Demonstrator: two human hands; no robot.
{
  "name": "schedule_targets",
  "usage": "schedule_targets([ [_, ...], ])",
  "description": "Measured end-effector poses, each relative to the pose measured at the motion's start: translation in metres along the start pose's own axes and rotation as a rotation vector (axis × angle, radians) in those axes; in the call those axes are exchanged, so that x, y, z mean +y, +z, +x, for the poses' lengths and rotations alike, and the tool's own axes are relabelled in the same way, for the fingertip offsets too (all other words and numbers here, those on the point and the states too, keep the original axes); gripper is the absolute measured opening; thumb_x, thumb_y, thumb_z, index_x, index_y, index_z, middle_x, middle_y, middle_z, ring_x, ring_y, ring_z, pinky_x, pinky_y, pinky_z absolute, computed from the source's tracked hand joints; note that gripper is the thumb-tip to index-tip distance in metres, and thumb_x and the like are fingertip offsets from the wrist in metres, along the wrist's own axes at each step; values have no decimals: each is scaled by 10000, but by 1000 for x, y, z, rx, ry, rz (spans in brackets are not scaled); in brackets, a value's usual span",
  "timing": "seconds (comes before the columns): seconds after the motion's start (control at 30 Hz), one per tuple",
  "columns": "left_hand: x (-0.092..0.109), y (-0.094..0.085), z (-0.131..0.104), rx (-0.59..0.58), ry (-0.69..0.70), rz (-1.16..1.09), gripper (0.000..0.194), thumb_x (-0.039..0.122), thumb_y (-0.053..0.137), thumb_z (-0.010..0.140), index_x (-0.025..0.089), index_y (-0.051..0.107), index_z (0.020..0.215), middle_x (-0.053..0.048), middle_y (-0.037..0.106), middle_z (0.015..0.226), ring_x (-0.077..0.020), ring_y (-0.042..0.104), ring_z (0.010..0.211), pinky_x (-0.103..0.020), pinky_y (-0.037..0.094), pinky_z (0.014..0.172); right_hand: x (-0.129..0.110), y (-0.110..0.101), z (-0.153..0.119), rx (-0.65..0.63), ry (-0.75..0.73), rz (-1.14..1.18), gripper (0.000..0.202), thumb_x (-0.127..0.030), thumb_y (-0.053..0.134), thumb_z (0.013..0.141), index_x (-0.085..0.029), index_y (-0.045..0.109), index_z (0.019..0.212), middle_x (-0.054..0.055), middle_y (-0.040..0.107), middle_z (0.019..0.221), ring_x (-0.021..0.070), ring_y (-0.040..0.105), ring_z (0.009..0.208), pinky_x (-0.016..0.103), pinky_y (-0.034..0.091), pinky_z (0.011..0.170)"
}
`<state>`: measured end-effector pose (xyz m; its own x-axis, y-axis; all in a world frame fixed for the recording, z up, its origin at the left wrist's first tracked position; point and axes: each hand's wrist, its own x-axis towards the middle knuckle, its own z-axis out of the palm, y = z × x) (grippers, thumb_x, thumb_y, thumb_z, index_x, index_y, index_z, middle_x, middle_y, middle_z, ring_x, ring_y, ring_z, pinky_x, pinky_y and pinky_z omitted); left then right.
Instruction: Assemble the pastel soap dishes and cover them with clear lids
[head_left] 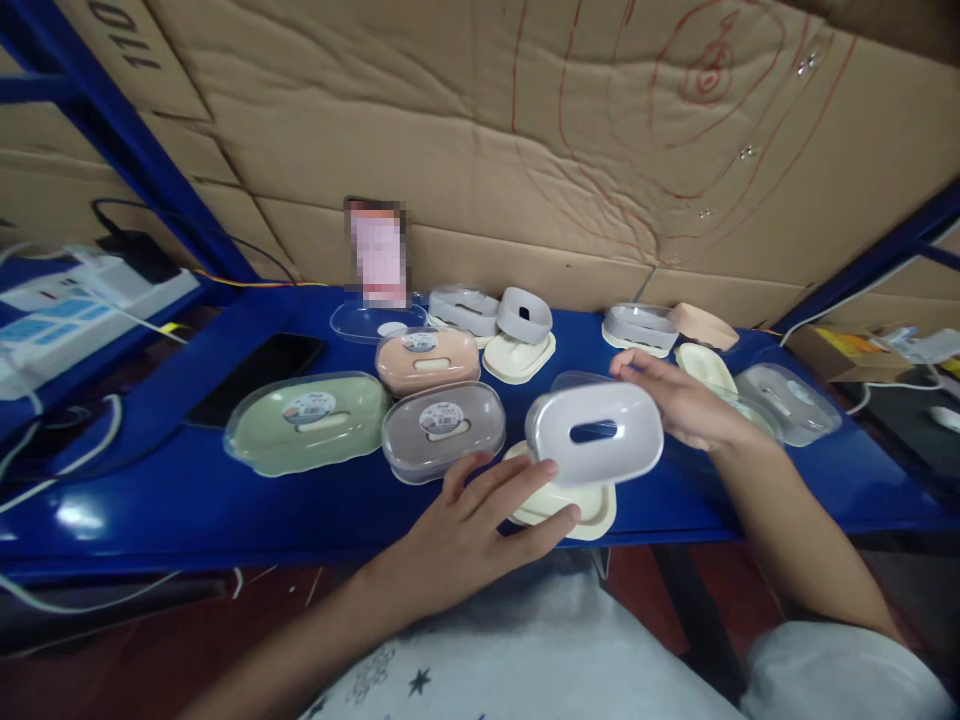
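Note:
A pale grey oval soap dish tray (634, 440) with a slot in its middle is tilted up above a cream soap dish base (598, 510). My right hand (679, 405) is at its right edge, fingers curled; the grip is partly hidden behind the tray. My left hand (480, 515) has its fingers spread, with the index fingertip over the tray's lower left edge and the thumb over the cream base. Beside the left hand lies a lidded grey soap dish (409, 440). Part of a clear lid (581, 380) shows behind the tray.
Lidded green (255, 430) and peach (390, 365) soap dishes stand left on the blue table (150, 510). Grey trays (465, 315) and cream parts are at the back; a lidded grey dish (795, 405) is right. A dark phone (262, 375) and a power strip (142, 300) lie left.

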<state>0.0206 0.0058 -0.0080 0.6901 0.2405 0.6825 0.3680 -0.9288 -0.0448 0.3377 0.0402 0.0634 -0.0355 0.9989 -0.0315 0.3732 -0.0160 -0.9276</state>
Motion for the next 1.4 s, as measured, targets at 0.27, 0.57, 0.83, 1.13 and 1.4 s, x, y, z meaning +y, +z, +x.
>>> schedule_targets([
  [0.27,-4,2,10,-246,4,-88,296,289,630,1052,189,635,1331,-146,608,1508,-295,521,1471,-528,425,1236,-8,2,-13,-411,-349,-558,317,-441,423,1126,-248,673,1154,44,748,1102,193,701,968,362,564,900],
  [0.57,-4,-2,7,-131,-10,-83,205,320,653,1055,199,663,1221,-79,729,1298,-243,638,1274,-427,488,1094,-12,4,-18,-351,-498,-545,402,-356,423,1139,-331,596,1501,16,625,1540,221,574,1441,455,451,1237],
  [0.83,-5,-2,10,-185,-36,-49,302,371,637,1060,187,623,1299,-99,699,1302,-274,621,1237,-428,462,1029,-8,14,-28,-576,-568,-708,745,-530,807,917,-350,530,1584,88,421,1705,314,402,1576,540,365,1283],
  [1.13,-6,1,11,-204,-56,-91,283,364,626,1070,196,642,1297,-64,749,1253,-227,667,1175,-399,460,1027,0,23,-41,-574,-573,-799,736,-423,819,930,-465,488,1586,25,270,1774,348,325,1610,600,336,1289],
  [1.4,-6,5,10,-179,-82,-68,215,258,574,1085,191,675,1262,-71,740,1349,-226,651,1295,-433,450,1120,6,36,-55,-604,-579,-830,877,-309,612,1065,-353,42,1730,61,146,1787,317,154,1652,576,211,1346],
])
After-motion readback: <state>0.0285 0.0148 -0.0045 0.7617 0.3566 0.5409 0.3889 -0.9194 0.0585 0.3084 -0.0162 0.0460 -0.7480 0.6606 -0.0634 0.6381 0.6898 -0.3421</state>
